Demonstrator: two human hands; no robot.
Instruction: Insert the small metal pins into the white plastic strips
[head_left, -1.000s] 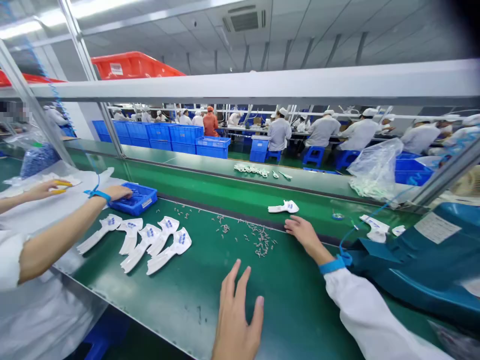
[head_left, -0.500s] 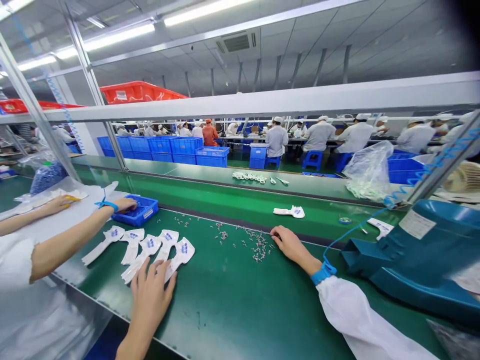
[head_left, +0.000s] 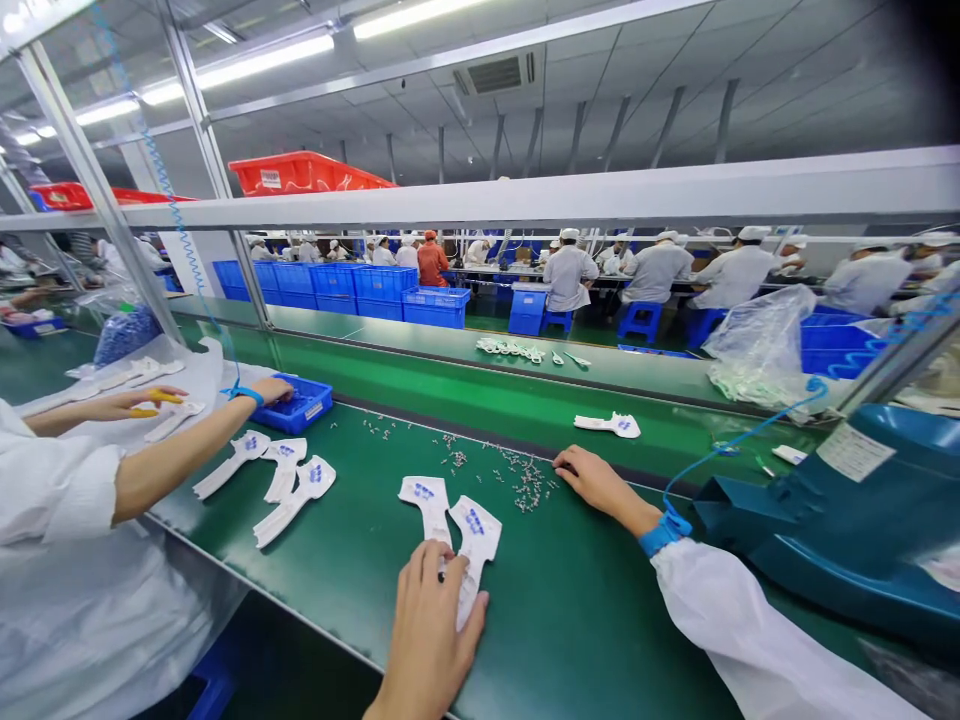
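Observation:
My left hand (head_left: pixel 431 625) is over two white plastic handle-shaped pieces with blue print, its fingers closed on their narrow ends. One of these pieces (head_left: pixel 424 497) lies left of the other piece (head_left: pixel 478 530), their wide heads pointing away from me. My right hand (head_left: pixel 596 482) rests at the belt's far edge, fingertips drawn together beside a scatter of small metal screws (head_left: pixel 529 485). What its fingertips hold, if anything, is hidden. Three similar white pieces, the nearest one (head_left: pixel 296 500) included, lie to the left on the green work surface (head_left: pixel 600 620).
A co-worker's hand (head_left: pixel 274 390) reaches into a blue tray (head_left: pixel 307 405) at left. Another white piece (head_left: pixel 609 424) lies on the green strip beyond. A teal machine housing (head_left: pixel 832 510) stands at right, with a coiled blue cord (head_left: pixel 720 450) running to my right wrist.
My left hand has moved right, bringing two white pieces away from the group at left. My right hand stays by the screws. The view has shifted slightly.

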